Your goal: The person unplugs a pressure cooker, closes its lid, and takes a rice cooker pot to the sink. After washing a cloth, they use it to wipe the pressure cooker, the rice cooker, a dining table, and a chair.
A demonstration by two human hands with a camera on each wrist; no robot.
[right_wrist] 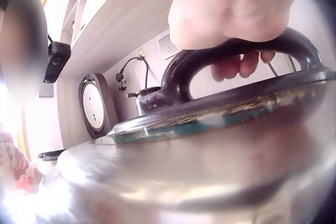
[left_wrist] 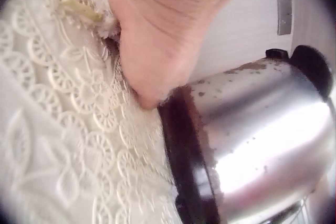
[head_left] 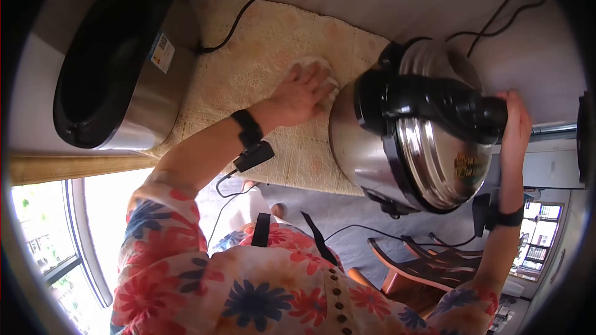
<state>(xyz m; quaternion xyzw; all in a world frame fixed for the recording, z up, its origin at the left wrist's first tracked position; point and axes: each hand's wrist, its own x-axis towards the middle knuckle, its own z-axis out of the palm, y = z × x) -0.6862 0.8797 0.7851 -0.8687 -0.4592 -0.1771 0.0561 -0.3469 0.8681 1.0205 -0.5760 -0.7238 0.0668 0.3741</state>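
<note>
On the tablecloth point(head_left: 233, 87), a white cloth point(head_left: 315, 61) is being pressed by the left hand point(head_left: 304, 94), its fingers spread over it. Across to the right, the black handle point(head_left: 444, 96) is gripped by the right hand point(head_left: 518, 121), with fingertips seen hooked beneath it in the right wrist view. Under that handle, the steel cooker point(head_left: 363, 155) is held tilted, just beside the left hand; its contents are hidden by the shiny lid point(head_left: 428, 170). Whether its base is raised cannot be told. Brown spots are shown along its wall. Over to the left, a tall steel container point(head_left: 149, 108) is seen, topped in glossy black, with a label point(head_left: 162, 53) stuck on its side; its contents cannot be seen.
</note>
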